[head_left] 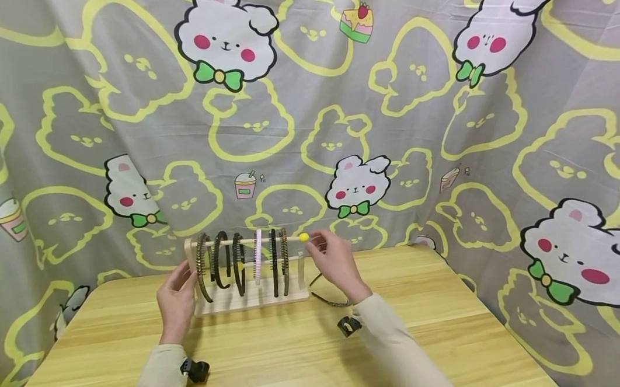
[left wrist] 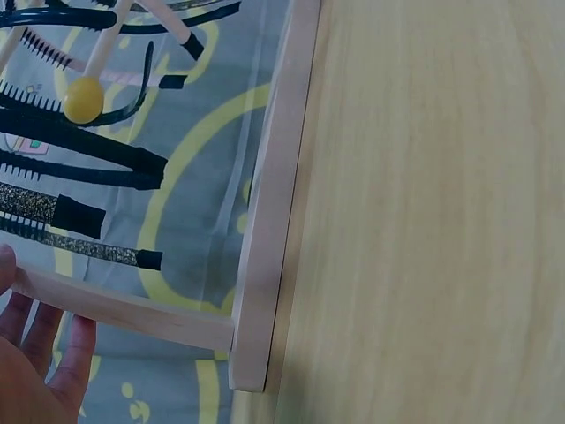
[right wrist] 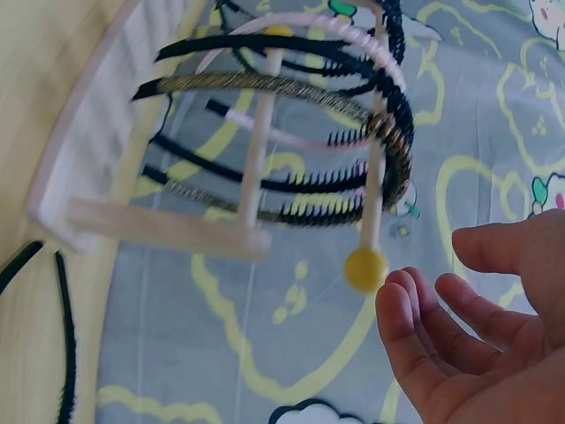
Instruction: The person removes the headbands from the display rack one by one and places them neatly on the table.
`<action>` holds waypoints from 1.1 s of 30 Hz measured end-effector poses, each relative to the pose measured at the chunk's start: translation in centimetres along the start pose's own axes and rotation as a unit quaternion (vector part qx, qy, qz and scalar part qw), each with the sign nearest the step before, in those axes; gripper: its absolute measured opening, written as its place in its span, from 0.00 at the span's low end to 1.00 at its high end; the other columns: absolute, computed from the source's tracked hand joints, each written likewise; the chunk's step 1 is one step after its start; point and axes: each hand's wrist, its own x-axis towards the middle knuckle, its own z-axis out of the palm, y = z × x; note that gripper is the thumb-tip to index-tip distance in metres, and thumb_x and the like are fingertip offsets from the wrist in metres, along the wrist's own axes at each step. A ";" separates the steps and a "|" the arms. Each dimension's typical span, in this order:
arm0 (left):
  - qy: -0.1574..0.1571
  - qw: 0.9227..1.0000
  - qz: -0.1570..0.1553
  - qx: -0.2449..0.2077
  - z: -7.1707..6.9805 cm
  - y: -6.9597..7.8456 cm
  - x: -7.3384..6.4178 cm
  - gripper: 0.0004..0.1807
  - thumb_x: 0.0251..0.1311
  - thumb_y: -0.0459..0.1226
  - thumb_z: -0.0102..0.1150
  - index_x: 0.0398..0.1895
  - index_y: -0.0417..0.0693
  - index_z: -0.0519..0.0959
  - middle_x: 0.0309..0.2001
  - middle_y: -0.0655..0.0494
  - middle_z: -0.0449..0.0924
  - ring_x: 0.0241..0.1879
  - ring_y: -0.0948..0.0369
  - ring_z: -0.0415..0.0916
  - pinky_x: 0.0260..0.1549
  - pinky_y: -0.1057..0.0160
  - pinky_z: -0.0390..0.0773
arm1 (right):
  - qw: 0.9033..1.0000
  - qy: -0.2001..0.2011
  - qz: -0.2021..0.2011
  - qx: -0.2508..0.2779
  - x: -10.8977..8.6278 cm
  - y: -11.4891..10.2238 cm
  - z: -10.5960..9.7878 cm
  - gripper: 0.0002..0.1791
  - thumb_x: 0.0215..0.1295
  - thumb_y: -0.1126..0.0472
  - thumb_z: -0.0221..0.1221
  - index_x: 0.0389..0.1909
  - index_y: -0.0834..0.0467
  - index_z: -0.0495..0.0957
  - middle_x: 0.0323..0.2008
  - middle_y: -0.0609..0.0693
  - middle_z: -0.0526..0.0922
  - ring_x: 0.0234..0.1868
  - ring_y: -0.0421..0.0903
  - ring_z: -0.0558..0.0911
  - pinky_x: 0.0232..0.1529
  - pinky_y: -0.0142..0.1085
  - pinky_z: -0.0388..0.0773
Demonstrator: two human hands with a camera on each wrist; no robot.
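A pale wooden rack [head_left: 252,303] stands on the table, several headbands hung along its upper rod. Among them are a pink toothed headband [head_left: 258,257], plain black ones and a glittery gold-and-black headband [right wrist: 256,84]. My left hand [head_left: 176,297] grips the rack's left upright [left wrist: 132,314], thumb on one side and fingers on the other. At the rod's right end is a yellow ball [right wrist: 365,269]. Beside it hovers my right hand [right wrist: 481,336], fingers loosely bent, thumb apart, nothing held; whether a fingertip touches the ball I cannot tell.
Another dark headband [head_left: 330,301] lies on the wooden table [head_left: 276,359] right of the rack, below my right forearm. A second yellow ball [left wrist: 84,100] caps the lower rod. Behind the table hangs a grey patterned curtain [head_left: 307,135].
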 end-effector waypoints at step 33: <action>0.009 0.999 0.032 0.001 0.3 -0.4 -0.1 0.20 0.68 0.38 0.57 0.63 0.51 0.76 0.60 0.46 0.77 0.55 0.64 0.75 0.47 0.81 0.75 | 0.999 -0.032 0.012 0.006 0.9 -1.4 4.2 0.16 0.66 0.55 0.63 0.52 0.55 0.79 0.35 0.49 0.86 0.32 0.41 0.84 0.31 0.32 0.82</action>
